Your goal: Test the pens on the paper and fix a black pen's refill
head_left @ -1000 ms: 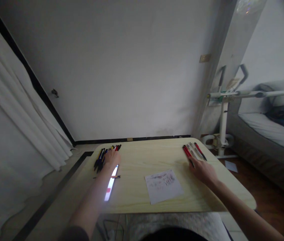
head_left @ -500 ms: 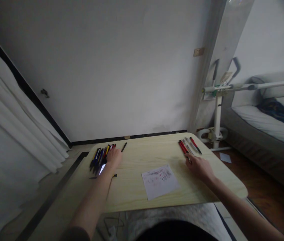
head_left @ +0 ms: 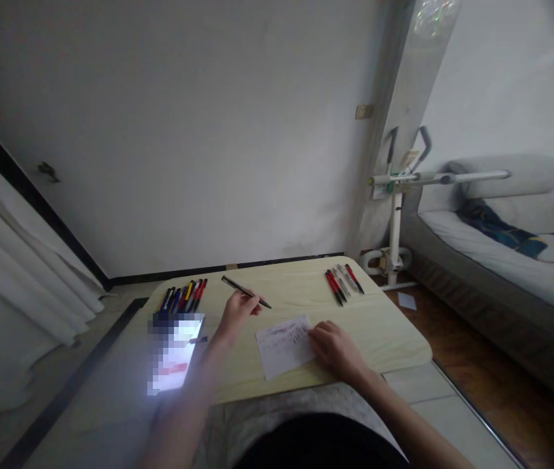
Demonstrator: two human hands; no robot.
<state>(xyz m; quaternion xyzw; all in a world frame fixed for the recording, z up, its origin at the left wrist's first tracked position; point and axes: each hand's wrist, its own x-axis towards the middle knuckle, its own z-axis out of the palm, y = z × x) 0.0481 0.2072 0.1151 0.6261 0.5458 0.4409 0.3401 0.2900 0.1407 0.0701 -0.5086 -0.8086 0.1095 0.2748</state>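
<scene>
My left hand (head_left: 240,312) is closed around a slim black pen (head_left: 233,284), held slantwise above the table with its tip to the right. Beneath and to the right of that hand lies a white sheet of paper (head_left: 281,348) with dark and reddish scribbles. My right hand (head_left: 330,345) rests at the sheet's right edge, its fingers curled together on it; the fingertips are partly hidden.
Several pens (head_left: 184,296) lie in a row at the table's left, behind a lit screen (head_left: 179,358) that is partly pixelated. More pens (head_left: 344,283), red and clear, lie at the back right of the pale table (head_left: 369,326). Exercise equipment (head_left: 395,221) stands beyond.
My left hand has come away from the left pens and now holds a black pen. My right hand has moved left from the red pens to the paper. The view has shifted right.
</scene>
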